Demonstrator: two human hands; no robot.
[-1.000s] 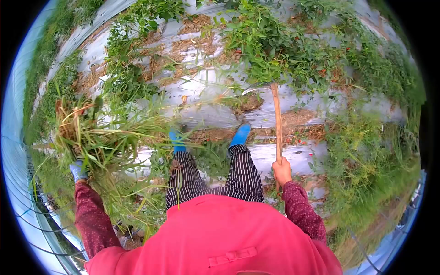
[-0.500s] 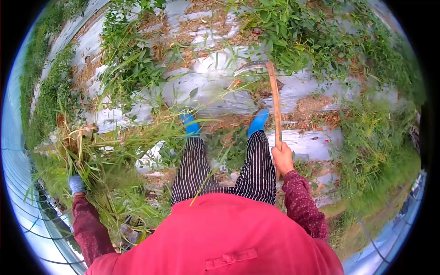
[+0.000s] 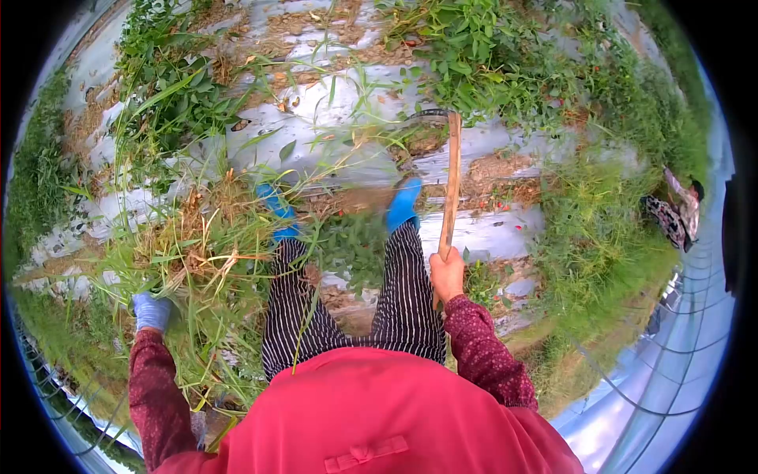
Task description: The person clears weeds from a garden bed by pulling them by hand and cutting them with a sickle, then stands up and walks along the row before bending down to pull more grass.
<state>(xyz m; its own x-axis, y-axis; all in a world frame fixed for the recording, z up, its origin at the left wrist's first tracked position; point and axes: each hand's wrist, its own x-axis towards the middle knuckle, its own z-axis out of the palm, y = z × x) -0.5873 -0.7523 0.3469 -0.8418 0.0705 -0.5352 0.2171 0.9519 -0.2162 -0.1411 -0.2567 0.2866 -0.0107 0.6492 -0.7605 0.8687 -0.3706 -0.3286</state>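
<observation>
At the left, my left hand [image 3: 151, 312], in a pale blue glove, is wrapped round a large bundle of pulled weeds [image 3: 209, 257]. Dry brown roots and long green blades stick out of the bundle toward my left leg. My bare right hand [image 3: 448, 274] grips the lower part of the wooden handle of a sickle [image 3: 452, 178]. The handle points forward, and the curved blade turns left at its far end, over the ground near a small bare patch of soil.
My blue shoes [image 3: 404, 204] stand among plants and silvery plastic mulch [image 3: 482, 236]. Leafy plants [image 3: 474, 39] with some red fruits grow ahead, and tall grass [image 3: 588, 237] at the right. Another person [image 3: 677, 212] is at the far right, beside the curved netting.
The weed bundle has swung nearer to my left leg, its roots now turned to the right. The view has shifted, and another person has come into sight at the right. My right hand still holds the sickle.
</observation>
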